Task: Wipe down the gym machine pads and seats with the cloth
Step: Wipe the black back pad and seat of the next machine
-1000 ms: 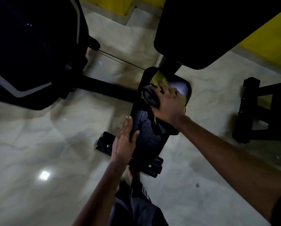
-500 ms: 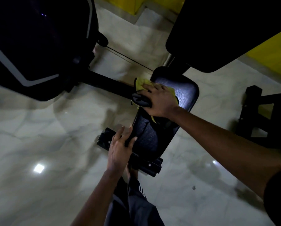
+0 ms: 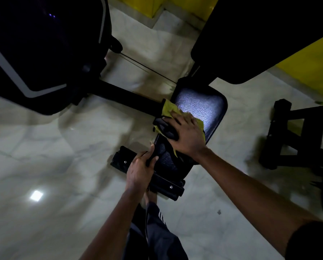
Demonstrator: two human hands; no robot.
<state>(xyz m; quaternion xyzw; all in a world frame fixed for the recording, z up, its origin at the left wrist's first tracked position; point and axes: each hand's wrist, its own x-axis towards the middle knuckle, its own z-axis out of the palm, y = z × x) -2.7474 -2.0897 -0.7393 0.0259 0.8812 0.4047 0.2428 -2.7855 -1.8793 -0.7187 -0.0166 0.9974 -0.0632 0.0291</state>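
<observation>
left hand (image 3: 141,169): curled, gripping | right hand (image 3: 185,134): flat, palm down

Readable text: none anywhere in this dim overhead view;
Seat pad (image 3: 200,107): centre right of the frame; textured black cover under glare; no lettering legible;
Machine housing (image 3: 35,53): upper left of the frame; a pale band runs along its edge; no brand or number legible;
Trouser leg (image 3: 160,231): bottom centre of the frame; pale stripes only; no wording legible
</observation>
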